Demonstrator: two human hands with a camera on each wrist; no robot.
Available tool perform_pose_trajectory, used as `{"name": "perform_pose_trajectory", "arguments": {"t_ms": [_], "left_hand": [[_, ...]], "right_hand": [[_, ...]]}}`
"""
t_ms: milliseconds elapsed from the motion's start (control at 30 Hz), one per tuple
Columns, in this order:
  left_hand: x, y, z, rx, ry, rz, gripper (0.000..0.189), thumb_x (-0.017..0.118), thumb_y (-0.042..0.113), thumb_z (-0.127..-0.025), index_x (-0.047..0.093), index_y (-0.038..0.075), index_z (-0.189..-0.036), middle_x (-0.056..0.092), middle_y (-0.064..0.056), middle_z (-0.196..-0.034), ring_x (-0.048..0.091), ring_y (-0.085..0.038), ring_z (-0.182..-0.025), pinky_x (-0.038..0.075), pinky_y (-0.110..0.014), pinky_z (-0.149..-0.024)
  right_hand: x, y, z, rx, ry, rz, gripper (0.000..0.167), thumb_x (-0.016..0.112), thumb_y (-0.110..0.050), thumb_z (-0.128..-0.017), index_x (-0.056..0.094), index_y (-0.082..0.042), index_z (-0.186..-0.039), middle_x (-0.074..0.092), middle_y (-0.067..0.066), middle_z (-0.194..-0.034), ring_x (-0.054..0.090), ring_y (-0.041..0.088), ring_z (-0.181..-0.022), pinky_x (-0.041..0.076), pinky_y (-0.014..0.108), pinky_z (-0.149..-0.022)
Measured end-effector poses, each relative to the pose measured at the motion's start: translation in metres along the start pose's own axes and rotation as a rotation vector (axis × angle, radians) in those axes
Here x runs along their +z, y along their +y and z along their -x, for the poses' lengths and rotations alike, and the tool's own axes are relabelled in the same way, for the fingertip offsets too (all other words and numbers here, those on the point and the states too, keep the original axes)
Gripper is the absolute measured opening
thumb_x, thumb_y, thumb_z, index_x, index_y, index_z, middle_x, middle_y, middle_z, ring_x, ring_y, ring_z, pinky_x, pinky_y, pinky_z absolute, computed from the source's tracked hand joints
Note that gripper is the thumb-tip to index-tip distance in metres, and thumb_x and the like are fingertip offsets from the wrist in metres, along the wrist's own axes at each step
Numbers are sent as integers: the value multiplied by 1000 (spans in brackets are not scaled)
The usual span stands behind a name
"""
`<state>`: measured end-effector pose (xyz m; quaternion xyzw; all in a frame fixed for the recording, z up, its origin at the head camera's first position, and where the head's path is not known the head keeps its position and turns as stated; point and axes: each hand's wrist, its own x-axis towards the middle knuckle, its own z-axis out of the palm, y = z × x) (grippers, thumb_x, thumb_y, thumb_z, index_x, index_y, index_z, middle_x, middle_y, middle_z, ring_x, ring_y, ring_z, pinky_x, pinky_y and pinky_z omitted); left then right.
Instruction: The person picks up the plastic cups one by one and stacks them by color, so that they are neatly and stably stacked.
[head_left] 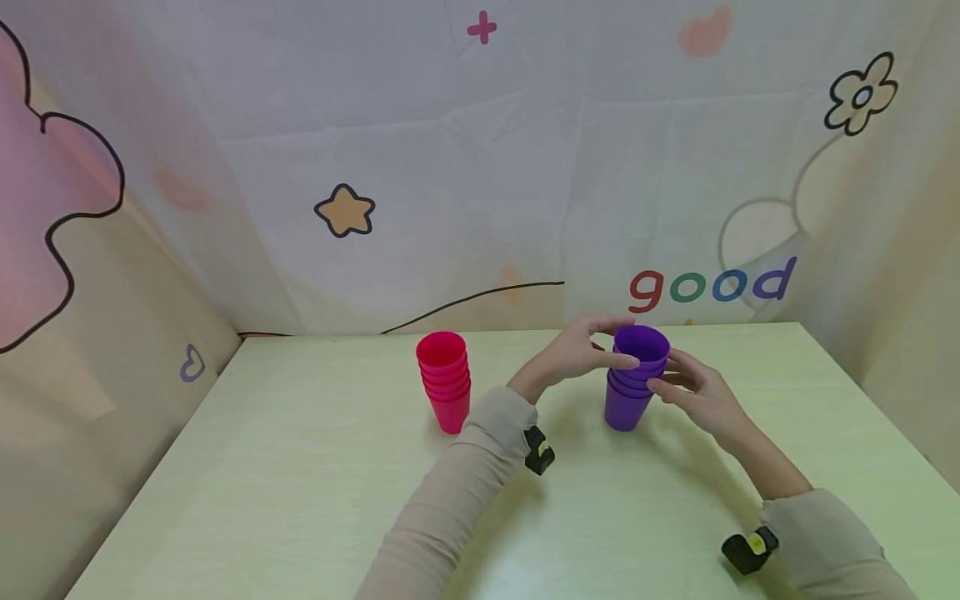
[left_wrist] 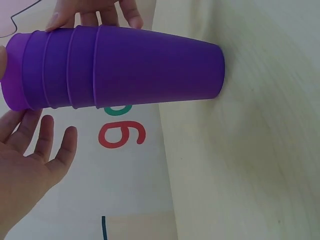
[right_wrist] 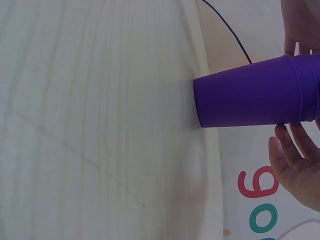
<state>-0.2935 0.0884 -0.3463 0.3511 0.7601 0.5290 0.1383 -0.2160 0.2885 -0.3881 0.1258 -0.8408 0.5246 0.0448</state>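
Observation:
A stack of several nested purple cups stands upright on the table, mouths up. My left hand holds the top purple cup near its rim, thumb in front and fingers at the far left side. Lower on the stack's right side, my right hand grips the cups below, its thumb at the front and its fingers behind. The left wrist view shows the stacked rims close together, with my right hand across the stack. In the right wrist view the upper cups are cut off by the frame edge.
A stack of nested pink-red cups stands left of the purple one, close to my left forearm. The pale table ends at a printed cloth backdrop behind the cups. Cloth also borders both sides.

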Motion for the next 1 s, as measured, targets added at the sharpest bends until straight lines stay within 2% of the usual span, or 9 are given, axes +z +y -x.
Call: {"name": "perform_pose_trajectory", "arguments": {"t_ms": [167,333,433,533,600,700,833,900,1000], "left_hand": [[1,-3,4,-24,37,-3,63,72,21,-79,44,10,-135,53,-1,-126,47,-10,-112,44,-21,-83],[-2,1,17,-24,119,-74,65,69,29,-81,41,15,-137,50,1,-130,43,-11,-118,41,-24,-89],[-8,7,28,13,152,-121,67,68,31,-82,38,16,-139,48,0,-132,41,-9,-120,40,-26,-92],[-15,14,43,65,171,-156,70,67,30,-82,34,15,-141,45,-1,-135,39,-10,-123,39,-27,-93],[-20,17,54,98,176,-169,71,66,29,-83,30,14,-142,41,-2,-139,36,-12,-126,38,-28,-95],[-25,20,75,123,179,-180,75,65,27,-83,24,13,-144,33,-1,-144,32,-13,-129,35,-30,-99],[-32,22,108,131,211,-215,79,63,32,-82,19,17,-146,24,3,-148,24,-14,-133,31,-40,-102],[-39,23,126,141,245,-246,81,62,39,-82,17,19,-146,22,3,-148,22,-16,-134,29,-48,-102],[-53,23,153,167,328,-326,86,57,54,-80,17,19,-146,24,-1,-147,23,-21,-133,33,-54,-96]], "right_hand": [[2,0,-1,-6,-2,13,55,54,-21,-92,32,-1,-139,47,22,-124,52,2,-96,50,23,-74],[0,-1,-1,-5,-4,71,60,55,-25,-92,28,-8,-142,46,21,-128,51,23,-107,47,20,-76],[-4,-6,0,-13,12,116,64,56,-26,-91,24,-11,-144,45,21,-130,48,33,-111,43,15,-77],[-9,-13,3,-28,37,172,68,58,-26,-90,21,-11,-145,43,23,-131,45,37,-114,39,9,-77],[-12,-18,5,-43,54,230,70,59,-26,-89,20,-10,-145,42,24,-132,43,38,-116,39,10,-79],[-15,-22,10,-77,78,305,75,62,-25,-87,18,-9,-145,39,25,-134,40,40,-118,43,30,-89],[-19,-26,16,-125,116,397,83,67,-26,-83,15,-12,-146,34,26,-137,34,45,-121,33,60,-89],[-22,-28,19,-139,131,445,87,69,-28,-81,14,-13,-146,31,26,-139,29,47,-124,29,65,-89],[-28,-31,22,-157,144,518,92,71,-32,-78,13,-12,-146,24,26,-143,22,47,-127,21,69,-91]]}}
